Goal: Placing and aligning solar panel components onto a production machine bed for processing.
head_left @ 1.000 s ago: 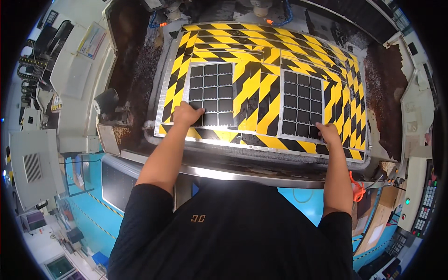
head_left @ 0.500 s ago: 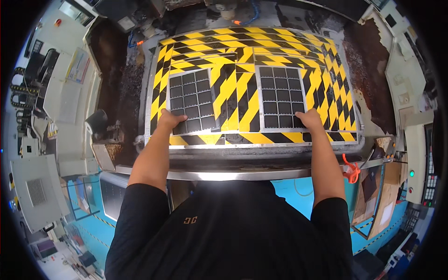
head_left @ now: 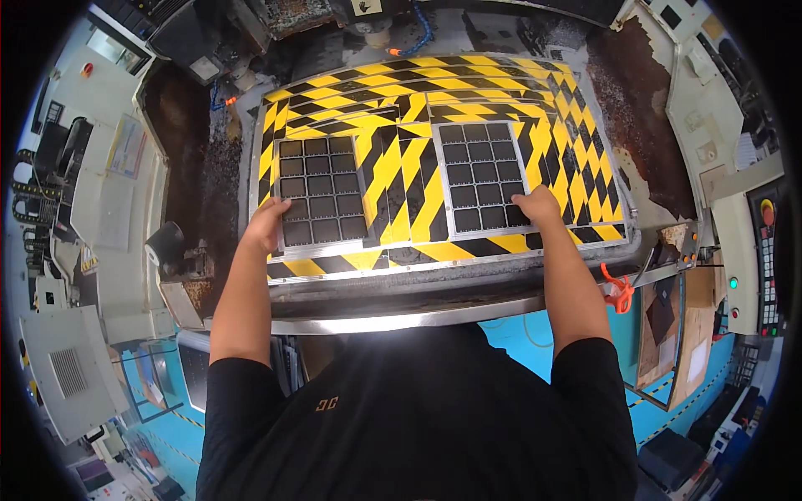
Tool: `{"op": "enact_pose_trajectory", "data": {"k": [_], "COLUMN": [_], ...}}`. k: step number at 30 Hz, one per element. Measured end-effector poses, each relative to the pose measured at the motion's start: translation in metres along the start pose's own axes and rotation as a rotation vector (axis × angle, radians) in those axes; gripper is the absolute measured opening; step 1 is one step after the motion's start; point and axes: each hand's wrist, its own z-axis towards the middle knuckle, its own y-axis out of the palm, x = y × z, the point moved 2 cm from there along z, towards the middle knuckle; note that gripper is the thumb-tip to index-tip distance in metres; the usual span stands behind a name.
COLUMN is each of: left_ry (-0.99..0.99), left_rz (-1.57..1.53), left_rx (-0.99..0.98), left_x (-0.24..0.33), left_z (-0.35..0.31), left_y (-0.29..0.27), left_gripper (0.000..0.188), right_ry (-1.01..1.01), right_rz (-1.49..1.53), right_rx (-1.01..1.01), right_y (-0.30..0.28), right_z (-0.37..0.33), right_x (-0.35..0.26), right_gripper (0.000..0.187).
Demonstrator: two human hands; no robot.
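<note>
A large plate (head_left: 501, 100) striped yellow and black lies flat inside a machine bay. Two grey grid trays of dark square cells rest on it: a left tray (head_left: 322, 190) and a right tray (head_left: 482, 175). My left hand (head_left: 267, 224) grips the lower left corner of the left tray, fingers curled over its edge. My right hand (head_left: 539, 205) presses on the lower right corner of the right tray. Both forearms reach up from my dark shirt over the plate's metal front rail (head_left: 418, 316).
Rusty, dirty machine walls flank the plate at left (head_left: 188, 159) and right (head_left: 643, 125). A control panel (head_left: 756, 250) with coloured buttons stands at far right. An orange clamp (head_left: 616, 290) hangs near the rail's right end. Grey cabinets (head_left: 71, 367) stand at left over a blue floor.
The view has shifted so the plate sits more central and lower. My left hand moved from the left tray's lower edge to its lower left corner; my right hand stays on the right tray's corner.
</note>
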Motion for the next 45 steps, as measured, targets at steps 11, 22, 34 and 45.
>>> {"op": "enact_pose_trajectory", "data": {"k": [11, 22, 34, 45], "left_ry": [0.034, 0.11, 0.641, 0.747], "left_rz": [-0.224, -0.528, -0.572, -0.761], "left_rx": [-0.17, -0.416, 0.314, 0.924], "left_x": [0.007, -0.025, -0.124, -0.45], "left_z": [-0.02, -0.102, -0.421, -0.679], "left_y": [0.034, 0.107, -0.071, -0.176], "left_gripper": [0.042, 0.044, 0.045, 0.05], "right_ry": [-0.082, -0.252, -0.785, -0.612], "right_rz": [0.718, 1.327, 0.34, -0.321], "right_rx": [-0.23, -0.929, -0.375, 0.69], "right_y": [-0.022, 0.035, -0.043, -0.225], "right_z": [0.01, -0.117, -0.157, -0.064], "right_x": [0.025, -0.104, -0.142, 0.072], "right_gripper": [0.024, 0.035, 0.046, 0.069]}}
